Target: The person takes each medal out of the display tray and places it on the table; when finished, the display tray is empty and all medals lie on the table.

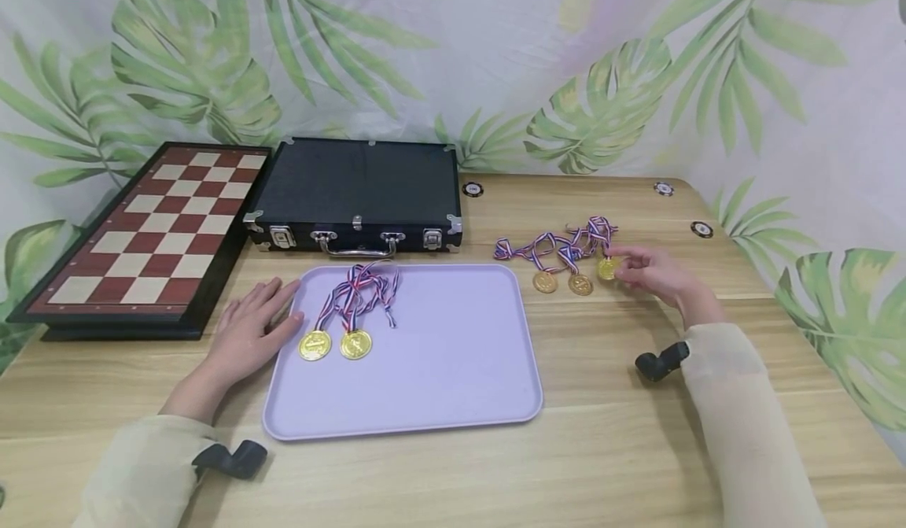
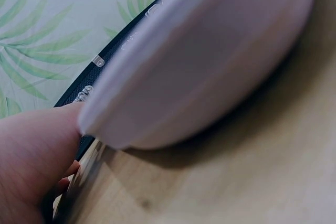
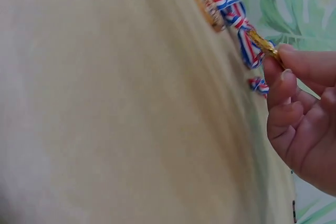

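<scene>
My right hand [image 1: 654, 276] pinches a shiny gold medal [image 1: 607, 268] at its edge between thumb and fingers, as the right wrist view also shows. Its striped ribbon [image 1: 598, 233] trails back among the ribbons of two bronze-coloured medals, one nearer the hand [image 1: 580, 284] and one further left [image 1: 545, 282]. On the lavender tray [image 1: 439, 371] lie two gold medals, a left one [image 1: 314, 345] and a right one [image 1: 355, 345], their ribbons bunched toward the back rim. My left hand [image 1: 248, 331] rests beside the tray with fingers extended, its thumb at the tray's left rim.
A black case [image 1: 361, 182] with a metal handle stands behind the tray. Left of it is a red-and-cream checkered board [image 1: 170, 229] on a dark base. Poker chips lie at the back: one by the case [image 1: 473, 189], two at right [image 1: 663, 189] [image 1: 701, 229].
</scene>
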A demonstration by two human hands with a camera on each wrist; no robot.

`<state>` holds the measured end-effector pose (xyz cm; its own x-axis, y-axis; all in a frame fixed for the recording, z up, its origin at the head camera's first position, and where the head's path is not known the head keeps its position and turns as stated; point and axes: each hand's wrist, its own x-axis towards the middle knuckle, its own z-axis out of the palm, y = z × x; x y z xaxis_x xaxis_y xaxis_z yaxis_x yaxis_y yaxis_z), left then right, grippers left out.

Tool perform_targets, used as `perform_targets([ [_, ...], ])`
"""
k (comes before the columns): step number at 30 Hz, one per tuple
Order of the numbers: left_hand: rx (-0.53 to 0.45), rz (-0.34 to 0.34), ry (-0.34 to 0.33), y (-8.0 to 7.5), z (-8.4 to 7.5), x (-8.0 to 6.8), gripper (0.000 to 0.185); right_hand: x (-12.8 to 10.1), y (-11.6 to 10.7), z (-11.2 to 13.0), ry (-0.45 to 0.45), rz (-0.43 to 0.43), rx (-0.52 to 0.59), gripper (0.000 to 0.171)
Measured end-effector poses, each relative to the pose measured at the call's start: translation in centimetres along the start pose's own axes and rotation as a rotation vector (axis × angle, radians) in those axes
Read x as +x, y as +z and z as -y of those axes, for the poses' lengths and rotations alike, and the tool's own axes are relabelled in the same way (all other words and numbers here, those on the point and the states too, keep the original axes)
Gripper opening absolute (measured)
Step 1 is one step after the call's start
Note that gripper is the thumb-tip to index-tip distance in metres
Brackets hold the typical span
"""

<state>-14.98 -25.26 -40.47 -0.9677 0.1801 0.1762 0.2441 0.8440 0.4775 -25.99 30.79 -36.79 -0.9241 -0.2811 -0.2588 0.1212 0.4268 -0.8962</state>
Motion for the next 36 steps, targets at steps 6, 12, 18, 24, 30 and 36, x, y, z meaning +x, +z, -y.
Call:
perform_targets([
  [6,0.001,0.009,-0.009,0.2,0.0,-0.1,0.055,-0.3,0.1,-1.0,0.036,0.004,-0.053,0.052],
  [12,-0.003,0.010,-0.007,0.3,-0.1,-0.1,0.055,-0.8,-0.3,-1.3,-0.013,0.025,-0.137,0.048],
  [18,0.003,0.008,-0.004,0.3,0.1,0.1,0.055,-1.1,-0.8,-1.3,-0.044,0.066,-0.246,0.044],
  [24,0.002,0.006,-0.001,0.3,0.1,0.1,0.055,-1.3,-1.0,-1.0,-0.033,0.096,-0.321,0.044],
  [30,0.001,0.010,-0.010,0.2,0.0,0.0,0.055,-1.4,-0.5,0.2,-0.083,0.103,-0.238,0.047],
  [36,0.003,0.002,-0.011,0.1,0.1,0.1,0.055,-1.1,3.4,4.5,-0.253,0.019,-0.196,0.047],
])
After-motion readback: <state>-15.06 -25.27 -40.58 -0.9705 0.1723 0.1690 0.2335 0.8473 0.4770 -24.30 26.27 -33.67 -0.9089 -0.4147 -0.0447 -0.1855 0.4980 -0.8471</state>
